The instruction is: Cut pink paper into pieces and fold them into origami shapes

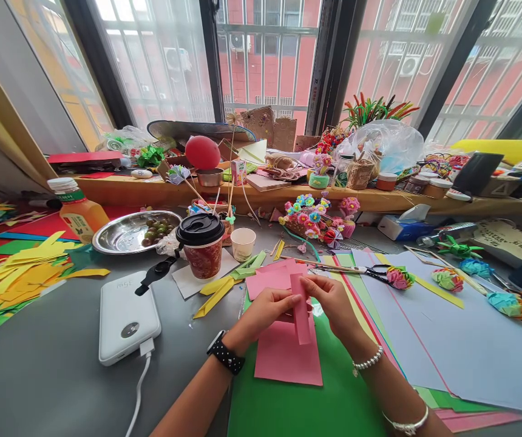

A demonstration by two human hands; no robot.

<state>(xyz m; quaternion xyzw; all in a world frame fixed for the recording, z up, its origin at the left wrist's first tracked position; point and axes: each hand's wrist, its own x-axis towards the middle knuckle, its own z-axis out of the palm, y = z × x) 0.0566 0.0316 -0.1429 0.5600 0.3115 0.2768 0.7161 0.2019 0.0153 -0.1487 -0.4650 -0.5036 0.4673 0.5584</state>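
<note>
A narrow folded strip of pink paper (pixel 302 321) is held upright between my two hands. My left hand (pixel 265 312) pinches its left edge between thumb and fingers. On the strip's upper right edge, the thumb and fingers of my right hand (pixel 331 300) are closed. Beneath the hands, a pink paper sheet (pixel 286 358) lies on a green board (pixel 347 394). More pink paper (pixel 261 280) lies just behind my left hand. Folded yellow and green strips (pixel 218 294) rest on the grey table (pixel 61 376), left of that paper.
A lidded coffee cup (pixel 201 255), a small paper cup (pixel 243 244) and a white power bank (pixel 128 318) with a cable stand left. Scissors (pixel 356 269), paper flowers (pixel 447 279) and large white sheets (pixel 443 340) lie right. A cluttered ledge (pixel 161 193) runs behind.
</note>
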